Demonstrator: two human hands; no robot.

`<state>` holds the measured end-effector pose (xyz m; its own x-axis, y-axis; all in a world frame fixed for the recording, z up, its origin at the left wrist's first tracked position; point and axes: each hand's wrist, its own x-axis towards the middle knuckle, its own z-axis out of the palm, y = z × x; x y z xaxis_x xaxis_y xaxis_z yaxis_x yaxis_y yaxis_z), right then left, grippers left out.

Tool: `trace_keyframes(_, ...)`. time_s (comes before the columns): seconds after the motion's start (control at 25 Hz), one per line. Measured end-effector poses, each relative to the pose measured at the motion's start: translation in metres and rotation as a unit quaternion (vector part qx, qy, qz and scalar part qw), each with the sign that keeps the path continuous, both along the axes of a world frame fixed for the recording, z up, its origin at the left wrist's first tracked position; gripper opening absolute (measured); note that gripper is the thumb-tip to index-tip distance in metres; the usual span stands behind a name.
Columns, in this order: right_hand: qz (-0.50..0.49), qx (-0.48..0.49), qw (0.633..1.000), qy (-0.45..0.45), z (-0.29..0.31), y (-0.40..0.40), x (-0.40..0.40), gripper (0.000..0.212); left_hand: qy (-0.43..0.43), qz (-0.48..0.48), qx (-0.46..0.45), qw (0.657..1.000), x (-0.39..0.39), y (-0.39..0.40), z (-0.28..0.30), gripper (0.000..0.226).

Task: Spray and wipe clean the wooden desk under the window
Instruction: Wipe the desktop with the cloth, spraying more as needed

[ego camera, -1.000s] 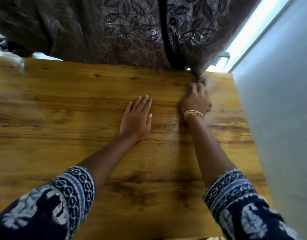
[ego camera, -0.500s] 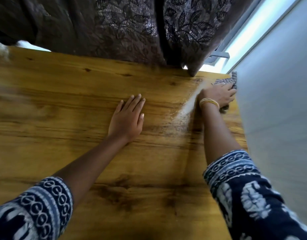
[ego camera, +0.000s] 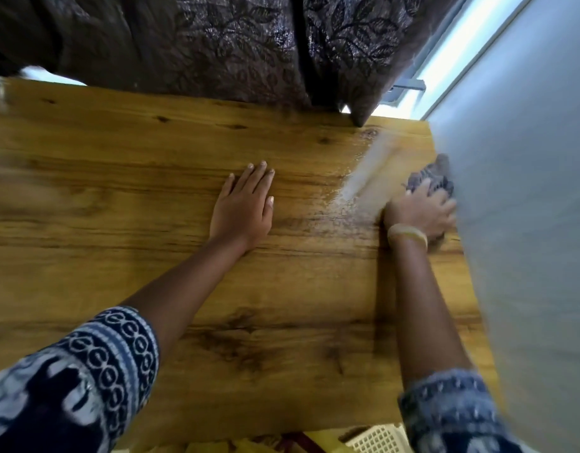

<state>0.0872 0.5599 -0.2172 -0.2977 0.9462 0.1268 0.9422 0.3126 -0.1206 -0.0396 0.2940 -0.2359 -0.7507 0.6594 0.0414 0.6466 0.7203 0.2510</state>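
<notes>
We're looking down at a wooden desk — warm honey-brown top with dark streaky grain and a few knots, flat and squared off at the edges. It sits right under the window, with a dark leaf-patterned curtain hanging onto its far edge and a smooth grey wall along its right side. Our left hand lies flat on the wood, fingers straight and together. Our right hand is blurry but presses down on a bunched dark cloth at the desk's right edge, touching the wall — a pale wet streak sits between the hands.
</notes>
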Motion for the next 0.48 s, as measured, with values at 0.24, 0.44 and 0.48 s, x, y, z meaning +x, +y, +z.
trace_keyframes(0.24,0.031,0.042,0.999,0.0,-0.011,-0.007,0.031,0.051,-0.003,-0.003,0.006,1.0,0.001,0.0,0.001,0.055)
trace_keyframes(0.44,0.13,0.006,0.989,0.076,-0.001,-0.041,-0.024,0.049,-0.01,-0.009,0.011,1.0,0.002,-0.001,0.002,0.054)
trace_keyframes(0.48,0.22,0.014,0.971,0.091,-0.006,-0.075,-0.027,0.045,-0.01,-0.009,0.015,1.0,0.002,-0.002,0.001,0.053)
